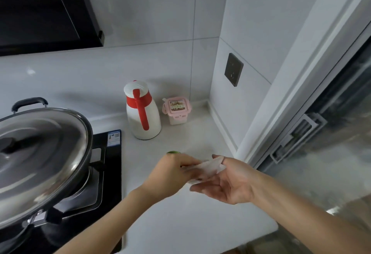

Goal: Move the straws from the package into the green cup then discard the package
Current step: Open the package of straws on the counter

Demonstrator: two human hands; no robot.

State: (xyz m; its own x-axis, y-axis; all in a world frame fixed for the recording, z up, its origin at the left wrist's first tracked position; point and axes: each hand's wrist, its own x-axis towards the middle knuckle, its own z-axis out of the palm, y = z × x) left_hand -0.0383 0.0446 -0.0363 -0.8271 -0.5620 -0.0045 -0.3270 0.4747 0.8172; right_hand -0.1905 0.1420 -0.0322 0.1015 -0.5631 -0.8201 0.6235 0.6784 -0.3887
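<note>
Both hands meet above the white counter (180,223). A clear plastic package (208,168) stretches between them. My left hand (170,175) is closed on its left end. My right hand (226,181) lies palm up under the package's right end, thumb pressed on top of it. Just a sliver of the green cup (173,152) peeks out behind my left hand; the rest is hidden. The straws themselves are blurred, so I cannot make them out inside the package.
A white jug with a red handle (143,111) and a small pink-lidded container (177,111) stand at the back. A large steel-lidded pot (40,159) sits on the black stove (112,173) at left. A glass door (325,133) runs along the right.
</note>
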